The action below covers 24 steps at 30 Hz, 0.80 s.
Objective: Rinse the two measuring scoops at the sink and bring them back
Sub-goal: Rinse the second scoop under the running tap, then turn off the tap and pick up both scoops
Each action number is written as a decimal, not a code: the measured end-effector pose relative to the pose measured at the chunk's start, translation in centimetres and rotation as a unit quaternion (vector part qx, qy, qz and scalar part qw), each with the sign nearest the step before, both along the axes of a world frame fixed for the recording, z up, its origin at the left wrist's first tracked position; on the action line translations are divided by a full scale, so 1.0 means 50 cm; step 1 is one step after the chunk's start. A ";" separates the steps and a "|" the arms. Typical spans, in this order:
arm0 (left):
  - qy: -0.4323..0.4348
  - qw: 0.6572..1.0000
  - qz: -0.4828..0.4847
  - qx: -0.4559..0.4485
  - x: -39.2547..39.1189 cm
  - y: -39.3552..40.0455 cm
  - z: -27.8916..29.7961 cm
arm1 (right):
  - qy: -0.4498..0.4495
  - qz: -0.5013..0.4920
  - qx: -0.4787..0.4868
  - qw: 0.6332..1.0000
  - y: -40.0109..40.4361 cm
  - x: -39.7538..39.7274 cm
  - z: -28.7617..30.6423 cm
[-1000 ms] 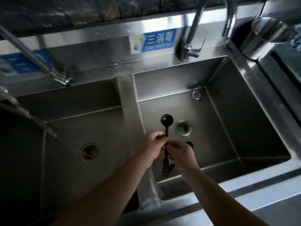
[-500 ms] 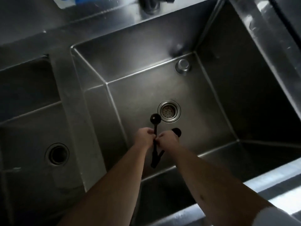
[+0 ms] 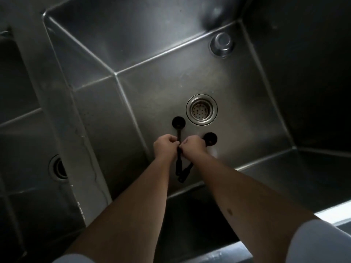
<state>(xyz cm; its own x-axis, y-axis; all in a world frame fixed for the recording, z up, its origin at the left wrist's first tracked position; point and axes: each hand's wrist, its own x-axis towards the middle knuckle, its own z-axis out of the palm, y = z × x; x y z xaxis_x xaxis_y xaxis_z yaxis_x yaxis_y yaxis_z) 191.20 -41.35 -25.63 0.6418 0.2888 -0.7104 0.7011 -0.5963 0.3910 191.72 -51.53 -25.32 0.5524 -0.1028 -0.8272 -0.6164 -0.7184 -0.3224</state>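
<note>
Two black measuring scoops hang over the right steel sink basin [image 3: 152, 88]. The first scoop [image 3: 178, 122] points its round bowl away from me, and my left hand [image 3: 165, 147] pinches its handle. The second scoop [image 3: 210, 138] shows its bowl just right of my right hand [image 3: 192, 146], which grips its handle. Both handles meet low down at a joined end [image 3: 182, 172] between my wrists. The fingertips of both hands touch at the handles. No water stream is visible.
A round strainer drain [image 3: 201, 109] lies in the basin floor just beyond the scoops. A steel overflow cap [image 3: 221, 43] sits at the back right. A divider [image 3: 43, 92] separates a left basin with its own drain [image 3: 58, 167]. The front rim [image 3: 332, 215] is near right.
The view has tilted down and closed in on the right basin; the tap and sign have left the frame. My hands still hold both scoops, now lower over the basin floor near the drain.
</note>
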 end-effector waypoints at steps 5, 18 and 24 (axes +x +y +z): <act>-0.007 1.000 -0.012 0.006 0.010 0.006 0.038 | -0.016 0.029 0.011 0.999 -0.016 0.002 0.050; -0.250 0.942 -0.223 -0.032 0.005 0.126 0.421 | -0.213 0.180 -0.005 0.960 -0.009 -0.022 0.392; -0.269 0.948 -0.169 0.012 -0.090 0.293 0.524 | -0.278 0.329 -0.034 0.902 0.115 -0.067 0.492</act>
<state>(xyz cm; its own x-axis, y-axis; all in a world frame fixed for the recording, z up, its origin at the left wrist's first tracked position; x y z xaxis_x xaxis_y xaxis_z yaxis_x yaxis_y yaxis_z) 186.71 -26.69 0.56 0.9683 0.0141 -0.2495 0.1713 -0.7641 0.6220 188.38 -45.77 -0.70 0.8396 0.3589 -0.4077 0.1946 -0.8995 -0.3911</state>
